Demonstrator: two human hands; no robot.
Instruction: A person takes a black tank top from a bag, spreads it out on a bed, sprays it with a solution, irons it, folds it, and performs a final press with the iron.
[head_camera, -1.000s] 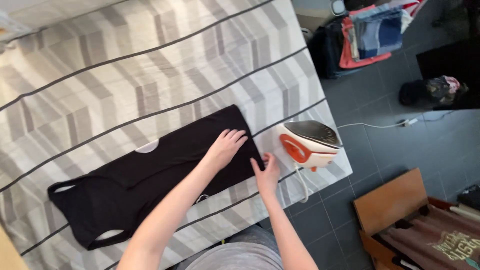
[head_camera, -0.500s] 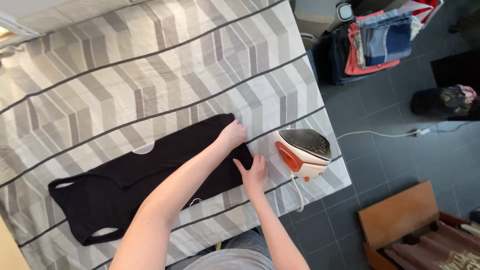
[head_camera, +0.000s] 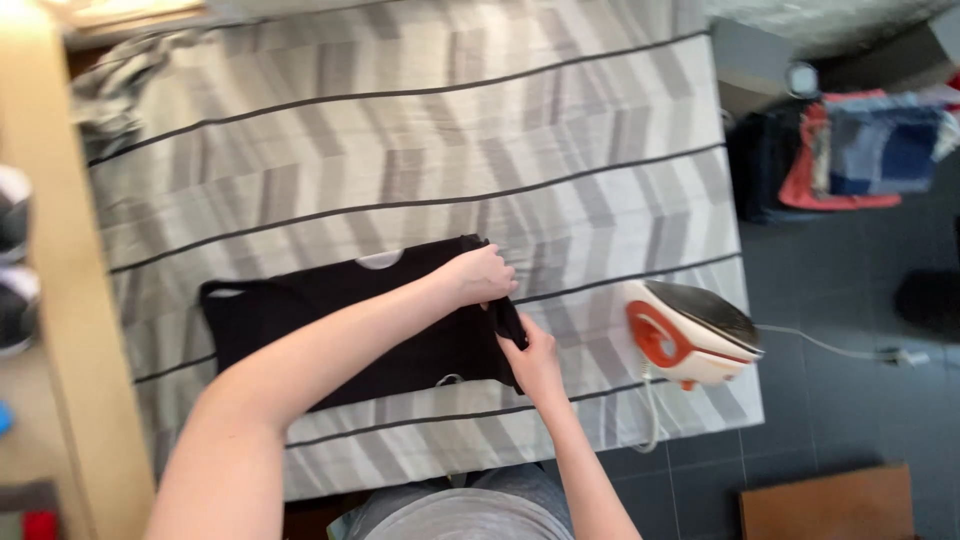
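Observation:
A black sleeveless garment (head_camera: 340, 325) lies flat on a grey and white striped cover (head_camera: 400, 160). My left hand (head_camera: 480, 275) grips the garment's far right corner. My right hand (head_camera: 530, 360) pinches the near right edge, and a fold of black cloth stands up between the two hands. A white and orange iron (head_camera: 690, 335) stands on its heel on the cover, just right of my right hand, with its cord (head_camera: 830, 345) trailing off onto the floor.
A pile of folded clothes (head_camera: 850, 150) sits on the dark tiled floor at the upper right. A wooden board (head_camera: 830, 505) lies at the bottom right. A pale wooden edge (head_camera: 60, 300) runs down the left side, with shoes (head_camera: 15, 270) beside it.
Both hands have closed on the garment's right edge and lifted it slightly. The view has shifted, so the garment and iron sit further right and lower in the picture.

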